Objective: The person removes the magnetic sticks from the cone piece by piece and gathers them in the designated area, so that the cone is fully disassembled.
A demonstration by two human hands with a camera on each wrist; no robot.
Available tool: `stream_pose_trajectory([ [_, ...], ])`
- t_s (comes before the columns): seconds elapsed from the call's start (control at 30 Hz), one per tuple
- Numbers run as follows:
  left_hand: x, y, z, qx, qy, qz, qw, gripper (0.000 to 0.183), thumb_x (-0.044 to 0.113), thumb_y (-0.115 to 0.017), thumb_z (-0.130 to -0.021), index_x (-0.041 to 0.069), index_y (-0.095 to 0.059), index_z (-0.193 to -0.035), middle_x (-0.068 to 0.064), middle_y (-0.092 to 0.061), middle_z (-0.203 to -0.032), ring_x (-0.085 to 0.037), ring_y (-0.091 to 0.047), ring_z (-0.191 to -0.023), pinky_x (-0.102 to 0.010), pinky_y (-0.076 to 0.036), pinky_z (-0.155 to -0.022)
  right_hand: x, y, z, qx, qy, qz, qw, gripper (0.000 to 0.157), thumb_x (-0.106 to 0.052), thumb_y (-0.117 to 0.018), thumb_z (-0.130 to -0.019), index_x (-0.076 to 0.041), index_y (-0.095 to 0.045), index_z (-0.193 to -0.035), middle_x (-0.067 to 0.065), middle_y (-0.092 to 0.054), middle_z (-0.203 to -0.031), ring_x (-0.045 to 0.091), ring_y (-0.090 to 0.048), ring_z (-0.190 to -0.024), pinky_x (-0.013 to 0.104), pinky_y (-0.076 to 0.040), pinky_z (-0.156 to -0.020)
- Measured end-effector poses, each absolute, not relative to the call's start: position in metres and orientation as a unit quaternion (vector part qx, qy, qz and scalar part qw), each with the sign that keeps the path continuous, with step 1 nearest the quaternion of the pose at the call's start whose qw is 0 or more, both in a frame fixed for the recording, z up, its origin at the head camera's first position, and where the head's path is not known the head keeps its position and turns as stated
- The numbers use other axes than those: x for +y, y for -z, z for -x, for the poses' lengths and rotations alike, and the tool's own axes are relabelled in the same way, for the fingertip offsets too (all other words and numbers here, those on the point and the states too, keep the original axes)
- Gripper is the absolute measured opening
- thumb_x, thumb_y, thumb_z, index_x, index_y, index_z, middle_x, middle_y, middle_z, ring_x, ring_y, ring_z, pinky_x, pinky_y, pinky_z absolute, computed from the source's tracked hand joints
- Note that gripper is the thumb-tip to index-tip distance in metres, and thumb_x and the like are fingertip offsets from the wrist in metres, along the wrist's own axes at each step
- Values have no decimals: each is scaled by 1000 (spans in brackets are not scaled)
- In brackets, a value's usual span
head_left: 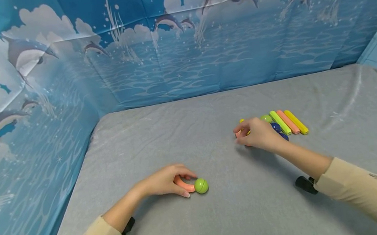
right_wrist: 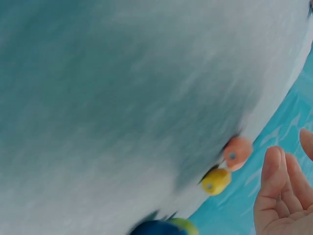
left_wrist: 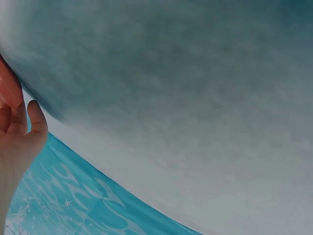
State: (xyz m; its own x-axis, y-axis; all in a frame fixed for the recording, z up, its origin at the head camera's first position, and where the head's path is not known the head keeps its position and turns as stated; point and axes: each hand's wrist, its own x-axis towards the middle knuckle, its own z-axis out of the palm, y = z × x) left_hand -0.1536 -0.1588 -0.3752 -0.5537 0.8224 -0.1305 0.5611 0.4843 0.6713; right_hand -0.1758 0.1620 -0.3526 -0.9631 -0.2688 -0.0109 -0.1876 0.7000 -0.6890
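Note:
My left hand (head_left: 165, 180) holds a curved orange piece (head_left: 186, 186), its fingers and thumb bent about it. Touching the right end of that piece is a green ball (head_left: 201, 186) with a slit across it. In the left wrist view, part of the orange piece (left_wrist: 10, 85) shows against the fingers. Farther back, my right hand (head_left: 259, 134) reaches over the cloth with thumb and fingers apart. Near its fingertips are an orange piece (right_wrist: 238, 152) and a yellow piece (right_wrist: 216, 181), each with a hole in its end; in the head view the hand mostly covers them.
Beyond my right hand lie green (head_left: 280, 123), orange (head_left: 288, 122) and yellow (head_left: 296, 122) sticks side by side. Dark blue balls (head_left: 276, 127) and another green ball (head_left: 266, 118) sit beside them. A dolphin-print curtain (head_left: 180, 62) borders the grey cloth (head_left: 226, 225).

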Motion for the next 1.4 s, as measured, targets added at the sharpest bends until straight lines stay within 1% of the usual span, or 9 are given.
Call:
stream_pose_trajectory([
  [0.13,-163,375,154,833,-281,-428,208,43,26,-78,-77,13,-65,-116,4,-59,-111,-10,-52,-102,-28,-42,-89,152,352,170,906,387,159,69,28,-11,-72,-80,3,-67,-104,6,-65,-82,16,-55,-68,29,-46,-58],
  [0.23,-165,376,154,835,-276,-431,201,41,27,-78,-77,15,-66,-114,4,-58,-108,-10,-51,-98,-27,-42,-86,142,353,167,896,398,174,91,29,-12,-73,-79,2,-68,-104,3,-64,-79,14,-54,-69,29,-45,-59],
  [0.37,-165,376,154,839,-272,-425,202,38,27,-78,-76,17,-67,-110,5,-56,-102,-10,-49,-92,-26,-41,-82,127,356,161,877,424,175,147,31,-12,-74,-79,1,-67,-106,2,-64,-76,13,-54,-68,29,-43,-60],
  [0.47,-165,376,153,843,-268,-420,204,36,28,-78,-76,18,-67,-109,6,-55,-99,-10,-47,-90,-26,-41,-81,117,358,156,855,449,169,194,32,-12,-74,-79,1,-66,-107,2,-64,-75,15,-56,-65,28,-43,-58],
  [0.63,-164,376,152,844,-265,-419,204,34,27,-79,-76,18,-67,-107,5,-54,-99,-9,-47,-88,-25,-41,-79,100,362,146,825,478,160,257,31,-14,-73,-80,-1,-66,-107,2,-63,-74,18,-58,-64,28,-46,-56],
  [0.77,-163,376,152,844,-267,-417,207,32,25,-79,-76,18,-67,-105,5,-54,-99,-9,-47,-87,-24,-41,-77,90,366,140,808,487,157,291,31,-15,-74,-80,-1,-65,-107,2,-64,-74,16,-58,-63,29,-49,-58],
  [1.03,-162,377,153,838,-263,-433,201,22,25,-78,-76,21,-66,-94,9,-54,-92,-8,-46,-84,-25,-39,-77,75,371,133,787,502,163,319,31,-11,-74,-79,1,-64,-106,3,-65,-74,15,-58,-61,29,-51,-60],
  [1.23,-160,380,154,822,-266,-474,170,22,25,-79,-74,18,-67,-91,11,-59,-88,-5,-48,-79,-28,-38,-82,73,371,132,781,507,162,326,30,-11,-72,-81,1,-64,-107,3,-64,-74,15,-59,-61,29,-51,-59],
  [1.4,-156,379,152,822,-268,-476,162,22,25,-79,-74,19,-67,-91,12,-60,-88,-5,-48,-78,-26,-37,-80,75,370,132,780,507,164,326,31,-12,-72,-82,2,-64,-108,4,-63,-75,15,-58,-60,29,-51,-59],
])
